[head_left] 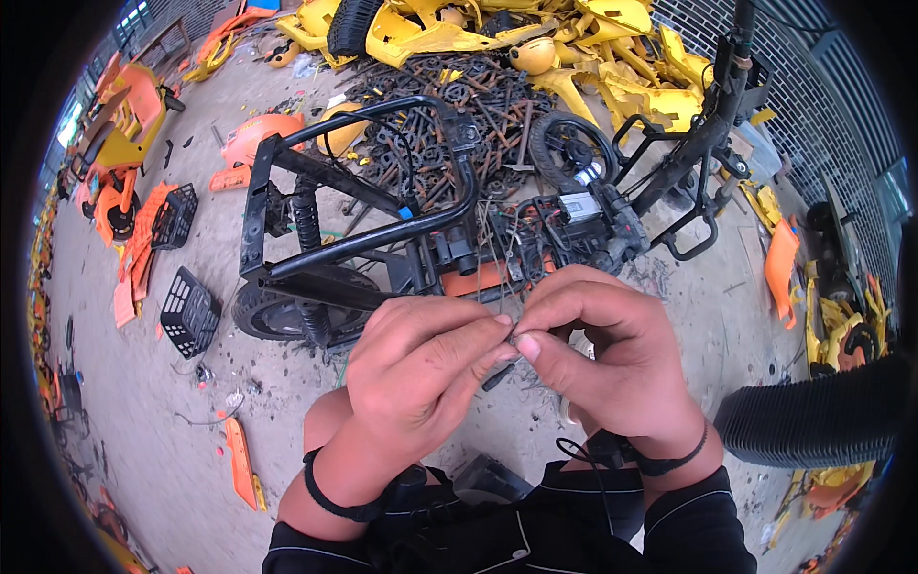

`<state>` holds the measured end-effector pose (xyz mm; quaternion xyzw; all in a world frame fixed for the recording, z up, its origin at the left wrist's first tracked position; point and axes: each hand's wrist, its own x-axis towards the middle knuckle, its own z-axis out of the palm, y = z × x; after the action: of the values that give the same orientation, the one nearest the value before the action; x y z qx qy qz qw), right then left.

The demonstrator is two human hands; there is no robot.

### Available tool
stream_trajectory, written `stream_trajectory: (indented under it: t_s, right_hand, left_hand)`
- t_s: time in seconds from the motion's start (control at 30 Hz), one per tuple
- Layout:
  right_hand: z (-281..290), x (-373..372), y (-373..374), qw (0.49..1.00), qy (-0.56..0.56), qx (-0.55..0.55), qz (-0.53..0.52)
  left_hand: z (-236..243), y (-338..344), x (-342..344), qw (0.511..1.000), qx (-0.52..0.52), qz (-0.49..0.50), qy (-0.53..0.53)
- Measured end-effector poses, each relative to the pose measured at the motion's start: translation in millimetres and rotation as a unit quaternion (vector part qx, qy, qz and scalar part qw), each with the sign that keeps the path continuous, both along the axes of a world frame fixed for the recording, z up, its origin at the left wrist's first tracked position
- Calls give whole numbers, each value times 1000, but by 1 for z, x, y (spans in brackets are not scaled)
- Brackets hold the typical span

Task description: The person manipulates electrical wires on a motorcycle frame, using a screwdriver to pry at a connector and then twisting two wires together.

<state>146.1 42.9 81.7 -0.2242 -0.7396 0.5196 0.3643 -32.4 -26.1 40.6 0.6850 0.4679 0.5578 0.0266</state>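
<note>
While a small dark piece (513, 339) is pinched by the left hand (406, 368) and right hand (612, 349) on the near side of the frame (368, 247), one hold should be kept steady. Force is best applied gently with the other.

Downward fisheye head view, left hand (413, 368) and right hand (617, 349) near.

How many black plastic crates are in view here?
2: the nearer crate is left of the black frame; the farther crate is beside orange panels. Others may be hidden among the scattered parts.
</note>
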Motion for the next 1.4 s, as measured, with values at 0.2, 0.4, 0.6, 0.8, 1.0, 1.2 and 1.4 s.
stream_trajectory:
  t_s: [0.2, 0.4, 0.6, 0.8, 1.0, 1.2, 1.4]
  right_hand:
    - [-9, -4, -4, 999, 24, -26, -19]
    - [-18, -6, -4, 998, 47, -33, -11]
    - [-25, -8, -4, 993, 78, -84, 2]
    - [-32, -10, -2, 996, 80, -48, -19]
    - [-24, -2, 8, 999, 39, -1, -18]
    - [-11, -4, 6, 994, -3, 99, -43]
    - [-13, -6, 11, 927, -49, 360, -91]
  left_hand:
    - [-5, -2, 6, 999, 10, 12, -34]
    - [-13, -1, 10, 997, 10, 5, -72]
    - [-18, -2, 15, 989, -16, -22, -145]
    - [-20, 5, 16, 978, -22, -47, -202]
    - [-23, 9, 13, 972, -26, -45, -228]
    - [-21, 6, 11, 973, -64, -56, -214]
    - [-21, 6, 12, 984, -58, -23, -169]
